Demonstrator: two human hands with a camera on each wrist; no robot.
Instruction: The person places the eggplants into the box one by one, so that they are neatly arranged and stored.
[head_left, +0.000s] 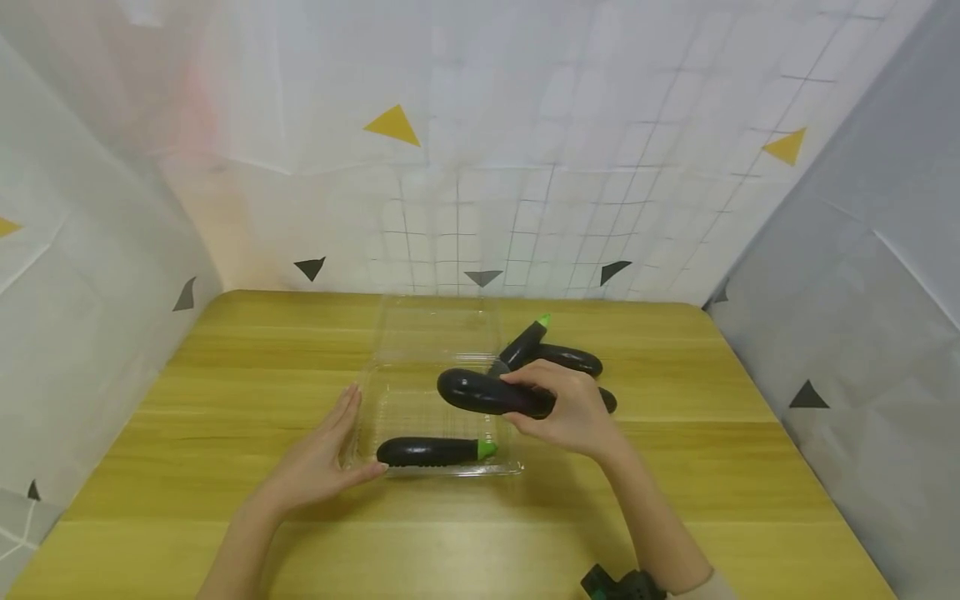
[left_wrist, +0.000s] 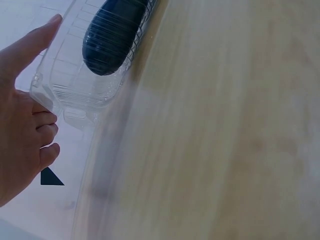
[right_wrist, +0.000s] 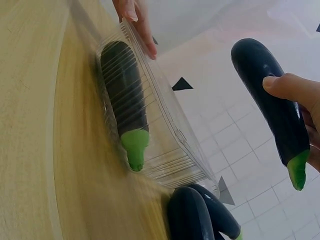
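My right hand (head_left: 573,412) pinches a dark purple eggplant (head_left: 474,392) between thumb and fingers, up over the right part of a clear plastic container (head_left: 480,471). Its green stem end (right_wrist: 298,170) points away from the container in the right wrist view. Another eggplant (head_left: 431,451) lies sideways along the container's front inside wall, green stem to the right. At the left side of the container rests my left hand (head_left: 318,467), fingers straight against the wall and thumb at the front corner. In the left wrist view, the thumb (left_wrist: 37,42) lies along the rim.
Several more eggplants (head_left: 570,358) lie in a loose pile right of the container, partly hidden by my right hand. The container's clear lid (head_left: 438,325) is folded back behind it. A white wall (head_left: 480,208) stands along the table's back edge.
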